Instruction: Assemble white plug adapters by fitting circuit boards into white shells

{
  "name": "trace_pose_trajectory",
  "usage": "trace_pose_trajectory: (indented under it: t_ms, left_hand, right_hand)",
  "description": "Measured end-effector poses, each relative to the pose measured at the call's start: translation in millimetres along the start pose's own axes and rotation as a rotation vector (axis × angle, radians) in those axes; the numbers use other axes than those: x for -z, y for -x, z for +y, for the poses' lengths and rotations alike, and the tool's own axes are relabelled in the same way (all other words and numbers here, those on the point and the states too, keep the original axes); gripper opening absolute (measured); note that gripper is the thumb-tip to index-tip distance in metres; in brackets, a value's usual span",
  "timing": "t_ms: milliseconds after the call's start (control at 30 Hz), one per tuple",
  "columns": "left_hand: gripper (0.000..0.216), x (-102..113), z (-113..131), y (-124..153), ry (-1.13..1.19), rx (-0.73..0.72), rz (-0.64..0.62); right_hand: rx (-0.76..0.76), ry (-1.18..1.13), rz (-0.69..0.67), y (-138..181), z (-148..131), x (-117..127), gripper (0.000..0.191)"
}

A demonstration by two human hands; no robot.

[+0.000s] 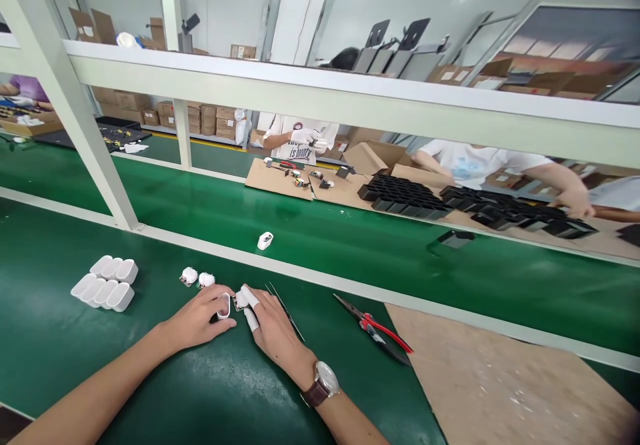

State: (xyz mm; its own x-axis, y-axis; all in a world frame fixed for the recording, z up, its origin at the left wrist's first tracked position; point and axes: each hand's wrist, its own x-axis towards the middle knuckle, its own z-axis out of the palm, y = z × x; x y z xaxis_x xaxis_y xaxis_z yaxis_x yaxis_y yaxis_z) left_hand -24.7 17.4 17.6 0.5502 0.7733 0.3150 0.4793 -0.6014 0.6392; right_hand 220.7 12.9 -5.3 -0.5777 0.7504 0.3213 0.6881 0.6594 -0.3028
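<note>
My left hand (207, 318) is closed around a white plastic casing (225, 306), its open end facing my right hand. My right hand (273, 325), with white finger cots on the thumb and a finger, grips a small white part with a circuit board (240, 298) just beside the casing. Two similar white parts (189, 276) lie behind my left hand. A group of empty white casings (103, 292) stands to the left, openings up. Thin tweezers (285, 312) lie beside my right hand, and red-and-black long-nose pliers (373, 328) rest farther right.
A brown board (510, 378) covers the right of the green bench. Beyond a pale rail, one white casing (265, 240) sits on the green conveyor belt (210, 212). A white frame post (85, 98) rises at left. Co-workers handle parts opposite, near black trays (405, 195).
</note>
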Motion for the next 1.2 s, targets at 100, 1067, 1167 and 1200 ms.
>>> trace_pose_trajectory:
  t_ms: [100,1067,1167,1200]
  left_hand:
    - [0.011,-4.3,-3.3,6.4,-0.017,-0.018,-0.002]
    - [0.075,-14.8,0.9,22.2,0.021,0.029,0.097]
    - [0.076,-16.0,1.5,22.3,-0.03,-0.01,0.089]
    - [0.077,-16.3,1.2,22.4,-0.045,-0.023,0.087]
  right_hand:
    - [0.008,0.018,0.004,-1.2,0.1,0.4,0.062]
    - [0.076,-0.144,0.3,18.3,-37.8,32.6,0.054]
    - [0.111,-0.053,0.286,19.3,-37.8,33.1,0.05]
    - [0.126,-0.027,0.296,19.4,-37.6,33.3,0.046]
